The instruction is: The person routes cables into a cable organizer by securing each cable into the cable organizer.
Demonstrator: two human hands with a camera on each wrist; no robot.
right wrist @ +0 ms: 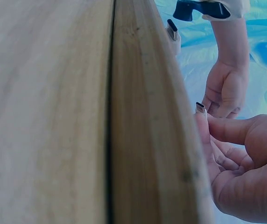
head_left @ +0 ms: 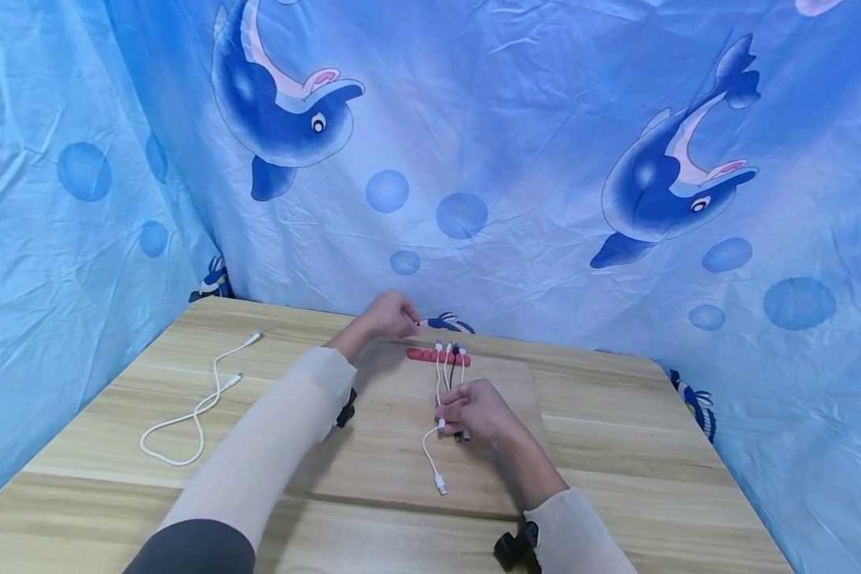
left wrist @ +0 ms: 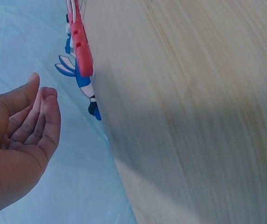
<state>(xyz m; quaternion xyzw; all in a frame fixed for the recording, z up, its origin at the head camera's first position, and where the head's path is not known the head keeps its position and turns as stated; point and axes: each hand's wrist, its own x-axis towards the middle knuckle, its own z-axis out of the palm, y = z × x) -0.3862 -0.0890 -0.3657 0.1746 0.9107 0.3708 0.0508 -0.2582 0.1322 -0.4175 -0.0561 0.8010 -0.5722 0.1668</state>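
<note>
A red cable holder [head_left: 421, 355] lies across the wooden board [head_left: 380, 446] near its far edge, with several white cables [head_left: 438, 375] and a black cable [head_left: 453, 371] set in it. My left hand [head_left: 391, 316] hovers just beyond the holder's left end. In the left wrist view its fingers bend loosely toward the thumb with nothing between them. Over the lower part of the cables, my right hand [head_left: 477, 410] pinches a white USB cable [right wrist: 200, 108] near its connector between thumb and fingers. A white plug [head_left: 440, 482] lies on the board nearer me.
A loose white cable [head_left: 199, 410] lies looped on the table [head_left: 100, 486] at the left. A blue dolphin-print cloth [head_left: 430, 151] hangs behind the table's far edge and down both sides.
</note>
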